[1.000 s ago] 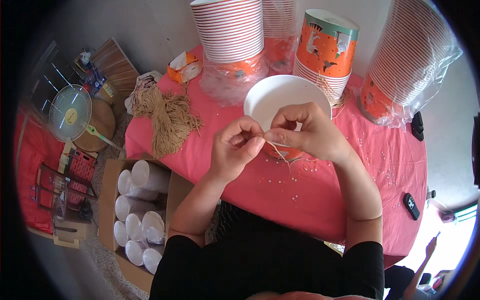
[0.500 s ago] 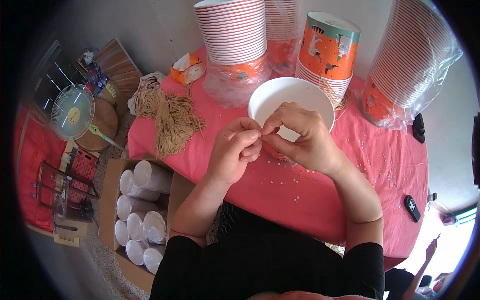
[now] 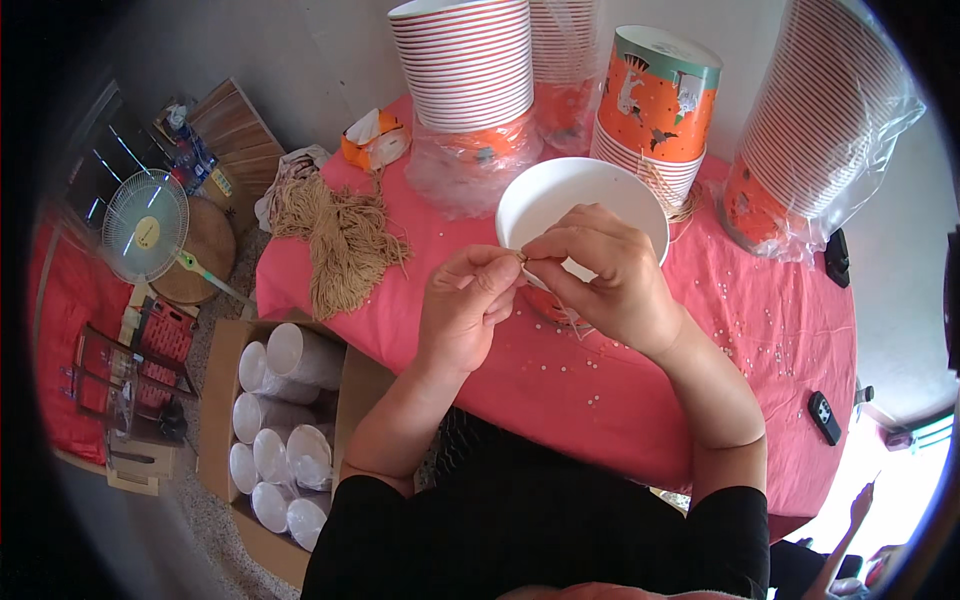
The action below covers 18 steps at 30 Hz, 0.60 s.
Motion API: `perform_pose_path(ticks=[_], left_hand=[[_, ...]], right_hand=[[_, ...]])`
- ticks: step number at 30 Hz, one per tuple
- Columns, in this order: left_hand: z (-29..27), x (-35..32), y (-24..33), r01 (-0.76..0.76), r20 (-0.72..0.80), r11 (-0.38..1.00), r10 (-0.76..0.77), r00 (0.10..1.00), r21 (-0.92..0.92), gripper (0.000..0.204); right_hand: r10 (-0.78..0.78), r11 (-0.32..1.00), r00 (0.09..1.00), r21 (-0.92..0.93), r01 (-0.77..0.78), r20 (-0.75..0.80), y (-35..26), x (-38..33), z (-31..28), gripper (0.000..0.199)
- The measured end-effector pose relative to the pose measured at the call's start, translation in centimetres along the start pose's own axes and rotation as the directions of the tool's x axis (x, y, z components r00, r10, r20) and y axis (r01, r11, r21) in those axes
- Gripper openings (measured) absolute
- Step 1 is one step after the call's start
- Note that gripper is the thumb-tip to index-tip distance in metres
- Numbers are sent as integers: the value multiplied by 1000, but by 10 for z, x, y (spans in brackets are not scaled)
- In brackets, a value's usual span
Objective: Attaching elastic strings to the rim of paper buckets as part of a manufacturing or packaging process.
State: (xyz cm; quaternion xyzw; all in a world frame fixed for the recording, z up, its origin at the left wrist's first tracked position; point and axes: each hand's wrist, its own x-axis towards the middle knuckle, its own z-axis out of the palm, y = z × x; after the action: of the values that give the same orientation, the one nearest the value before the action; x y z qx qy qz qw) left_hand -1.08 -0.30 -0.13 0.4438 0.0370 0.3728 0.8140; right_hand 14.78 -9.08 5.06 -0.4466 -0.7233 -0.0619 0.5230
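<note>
A tan twine bundle (image 3: 345, 245) lies on the tabletop (image 3: 540, 410). The left hand (image 3: 460, 305) pinches a thin twine strand (image 3: 522, 257) in its grip; the right hand (image 3: 615, 280) pinches it just beside. The tail shows less than 1 second ago, so handling seems concentrated at the fingertips, before the orange paper bucket (image 3: 522, 205).

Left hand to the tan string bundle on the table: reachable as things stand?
Likely yes: the string bundle lies left of the left hand, with only pink tablecloth seen between. But that hand looks busy pinching a thin strand with the right hand, so it would probably need freeing first.
</note>
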Motion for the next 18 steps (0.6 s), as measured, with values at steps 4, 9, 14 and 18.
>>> perform_pose_path(ticks=[4, 9, 14, 18], left_hand=[[1, -2, 0, -101, -16, 978, 105, 994, 185, 12], [4, -2, 1, -186, 1, 924, 197, 980, 334, 12], [7, -2, 3, -169, 0, 909, 183, 983, 382, 12], [9, -1, 5, -121, -7, 911, 135, 991, 393, 12]], right_hand=[[55, 997, 998, 46, -55, 22, 0, -1, -2, 15], [-15, 998, 1000, -67, 16, 14, -2, 0, -2, 16], [-41, 994, 999, -102, 42, 7, -2, 1, -3, 19], [-79, 978, 997, -194, 75, -13, 3, 1, -4, 20]])
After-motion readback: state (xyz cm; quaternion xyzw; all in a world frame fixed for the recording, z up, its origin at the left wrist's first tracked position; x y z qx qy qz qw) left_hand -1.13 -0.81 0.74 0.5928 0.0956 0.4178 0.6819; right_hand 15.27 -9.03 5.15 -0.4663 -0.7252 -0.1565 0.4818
